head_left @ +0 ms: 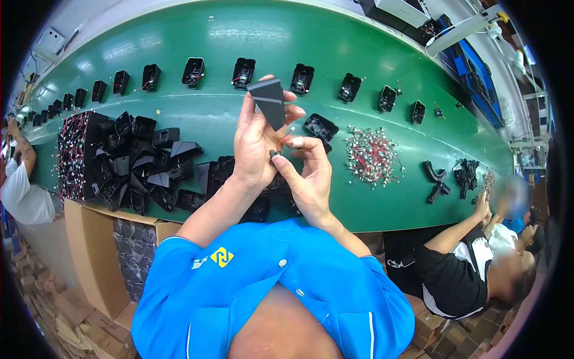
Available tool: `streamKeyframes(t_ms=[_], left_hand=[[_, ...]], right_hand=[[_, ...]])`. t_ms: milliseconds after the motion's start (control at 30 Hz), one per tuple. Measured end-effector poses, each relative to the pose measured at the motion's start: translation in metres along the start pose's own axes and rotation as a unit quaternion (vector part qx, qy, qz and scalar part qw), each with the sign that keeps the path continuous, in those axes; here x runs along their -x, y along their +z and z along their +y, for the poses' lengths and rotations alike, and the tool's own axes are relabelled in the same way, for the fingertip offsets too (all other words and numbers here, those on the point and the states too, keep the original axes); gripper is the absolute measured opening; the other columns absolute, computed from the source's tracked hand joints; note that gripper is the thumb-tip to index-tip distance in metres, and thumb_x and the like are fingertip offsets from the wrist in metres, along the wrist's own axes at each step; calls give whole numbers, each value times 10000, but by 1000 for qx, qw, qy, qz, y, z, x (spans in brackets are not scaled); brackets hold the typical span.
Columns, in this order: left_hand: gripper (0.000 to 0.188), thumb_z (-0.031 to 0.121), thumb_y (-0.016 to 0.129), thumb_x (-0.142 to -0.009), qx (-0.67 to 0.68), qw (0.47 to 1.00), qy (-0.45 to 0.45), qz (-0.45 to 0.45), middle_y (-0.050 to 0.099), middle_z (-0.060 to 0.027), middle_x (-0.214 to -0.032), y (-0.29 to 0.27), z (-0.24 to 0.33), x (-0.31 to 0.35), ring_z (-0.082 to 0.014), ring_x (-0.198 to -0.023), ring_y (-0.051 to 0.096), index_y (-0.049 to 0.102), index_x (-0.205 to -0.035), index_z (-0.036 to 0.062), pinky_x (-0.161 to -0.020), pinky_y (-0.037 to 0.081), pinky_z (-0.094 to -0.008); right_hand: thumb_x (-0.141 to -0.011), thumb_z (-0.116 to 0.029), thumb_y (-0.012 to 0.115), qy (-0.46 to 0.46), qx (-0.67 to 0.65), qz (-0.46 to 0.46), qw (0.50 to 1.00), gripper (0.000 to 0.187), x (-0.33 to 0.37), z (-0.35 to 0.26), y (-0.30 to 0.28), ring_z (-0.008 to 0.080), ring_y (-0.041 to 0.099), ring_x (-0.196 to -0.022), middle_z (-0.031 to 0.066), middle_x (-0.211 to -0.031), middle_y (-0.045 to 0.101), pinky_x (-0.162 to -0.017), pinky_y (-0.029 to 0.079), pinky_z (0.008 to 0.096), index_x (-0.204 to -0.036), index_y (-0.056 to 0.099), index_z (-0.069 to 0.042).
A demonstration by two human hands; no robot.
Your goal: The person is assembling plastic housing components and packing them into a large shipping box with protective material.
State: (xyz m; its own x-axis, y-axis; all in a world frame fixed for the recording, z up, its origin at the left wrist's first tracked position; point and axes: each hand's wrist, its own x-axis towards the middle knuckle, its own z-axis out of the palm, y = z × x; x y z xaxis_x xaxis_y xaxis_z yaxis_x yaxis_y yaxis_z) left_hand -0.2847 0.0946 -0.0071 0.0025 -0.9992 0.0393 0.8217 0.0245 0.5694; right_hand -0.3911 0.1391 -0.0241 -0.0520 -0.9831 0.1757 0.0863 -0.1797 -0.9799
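Raised over the bench, my left hand is closed around a black tapered plastic housing, gripping it between thumb and fingers. Just below the housing, my right hand pinches a short wire lead between thumb and forefinger. The lead has red wire, a small white plug at its upper end and a small dark part at the fingertips. Both hands are close together, the right fingers by the left palm. The inside of the housing faces away from view.
A row of open black housings runs along the green bench. Left are a heap of housings and a box of wire leads; right, a pile of leads and black curved parts. Co-workers sit at both ends.
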Motion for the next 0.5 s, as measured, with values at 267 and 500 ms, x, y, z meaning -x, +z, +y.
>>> streamKeyframes(t_ms=[267,500], left_hand=[[424,269,366,-1094,-79,994,70,29,565,-152,-1288,5,10,-6,-236,-1079,630,336,-1514,212,-844,569,-311],[458,266,347,-1101,57,994,-82,-37,546,-164,-1316,-5,18,-1,-228,-1082,628,286,-1549,195,-859,584,-331]], right_hand=[[-854,17,726,-2,-72,-40,997,131,0,0,-4,192,643,-955,83,-1048,685,-905,494,310,-964,681,-39],[-812,18,734,-290,167,-63,940,192,-47,-22,-18,188,657,-924,36,-1080,728,-924,451,335,-968,689,-84]])
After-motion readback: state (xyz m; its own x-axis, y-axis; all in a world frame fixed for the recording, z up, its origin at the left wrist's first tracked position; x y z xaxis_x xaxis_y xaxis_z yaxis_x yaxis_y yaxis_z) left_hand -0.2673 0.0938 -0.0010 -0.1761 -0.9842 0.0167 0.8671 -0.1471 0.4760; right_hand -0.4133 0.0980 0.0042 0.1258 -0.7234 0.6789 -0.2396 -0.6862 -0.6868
